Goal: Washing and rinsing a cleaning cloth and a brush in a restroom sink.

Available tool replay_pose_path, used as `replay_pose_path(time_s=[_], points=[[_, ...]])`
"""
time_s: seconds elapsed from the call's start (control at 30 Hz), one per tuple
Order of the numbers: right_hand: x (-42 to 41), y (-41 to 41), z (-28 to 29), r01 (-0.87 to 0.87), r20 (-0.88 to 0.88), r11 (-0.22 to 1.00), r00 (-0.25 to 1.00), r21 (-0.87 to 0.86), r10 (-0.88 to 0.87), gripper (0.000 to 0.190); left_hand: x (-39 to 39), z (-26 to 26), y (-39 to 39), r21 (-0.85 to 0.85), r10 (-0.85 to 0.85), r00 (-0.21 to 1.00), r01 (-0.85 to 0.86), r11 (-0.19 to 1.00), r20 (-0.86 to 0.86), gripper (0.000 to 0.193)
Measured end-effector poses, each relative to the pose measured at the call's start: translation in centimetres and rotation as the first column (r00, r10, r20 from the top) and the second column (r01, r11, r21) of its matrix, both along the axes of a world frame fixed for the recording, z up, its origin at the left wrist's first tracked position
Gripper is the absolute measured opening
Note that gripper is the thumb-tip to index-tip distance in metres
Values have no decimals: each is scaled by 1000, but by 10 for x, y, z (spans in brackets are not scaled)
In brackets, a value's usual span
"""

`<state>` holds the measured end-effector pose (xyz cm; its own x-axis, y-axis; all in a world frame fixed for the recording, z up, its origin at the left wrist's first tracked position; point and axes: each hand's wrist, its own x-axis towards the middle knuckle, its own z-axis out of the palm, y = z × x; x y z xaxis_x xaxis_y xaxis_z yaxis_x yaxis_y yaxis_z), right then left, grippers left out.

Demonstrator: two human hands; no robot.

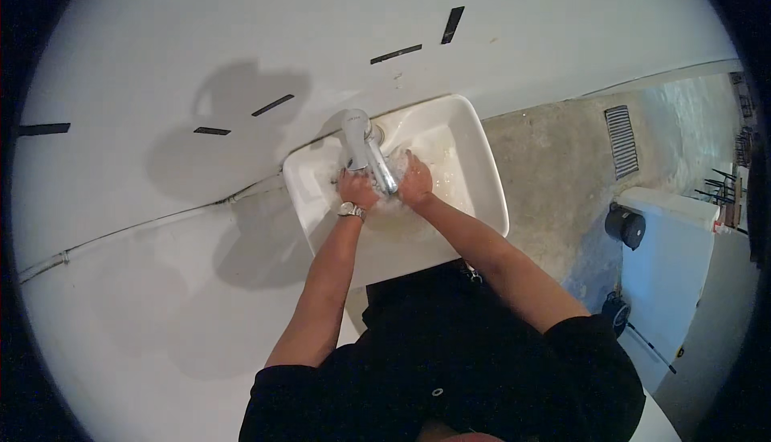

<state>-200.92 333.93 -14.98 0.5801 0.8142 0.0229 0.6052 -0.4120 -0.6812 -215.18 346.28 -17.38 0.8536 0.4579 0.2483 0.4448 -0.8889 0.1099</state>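
A white ceramic washbasin [488, 171] stands against the wall in front of me, with foamy water in its bowl. At its back edge rises a chrome single-lever tap [355, 135], its spout pointing down into the bowl. My left hand [358, 190], wearing a metal wristwatch [351, 210], is in the basin just left of the spout, under the lever. On the spout's right is my right hand [415, 180], fingers apart and wet, with foam beside it. Neither hand shows an object in it. The left fingertips are partly hidden by the tap and splashing water.
Black tape strips [396, 54] mark the white wall behind the basin. A pipe [229, 199] runs along the wall at left. On the concrete floor at right lies a drain grate [621, 142]. Further right, a black cylindrical bin [625, 226] is beside a pale partition [662, 273].
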Motion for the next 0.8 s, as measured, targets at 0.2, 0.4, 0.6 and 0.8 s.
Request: replay_pose_path(time_s=[0.2, 0.4, 0.6, 0.8], points=[[-2, -3, 13, -70, 37, 969, 996, -238, 81, 46, 13, 17, -10, -142, 102, 985, -121, 982, -137, 45], [-13, -9, 49, 295, -633, 952, 753, 82, -179, 44, 25, 95, -57, -855, 478, 854, -82, 513, 204, 62], [-34, -4, 70, 361, -567, 826, 821, 433, -62, 56, 24, 84, -68, -958, 676, 680, 174, 228, 285, 60], [-48, -16, 85, 389, -447, 876, 863, 286, -237, 56, 54, 52, -62, -959, 861, 492, 282, -13, 132, 38]])
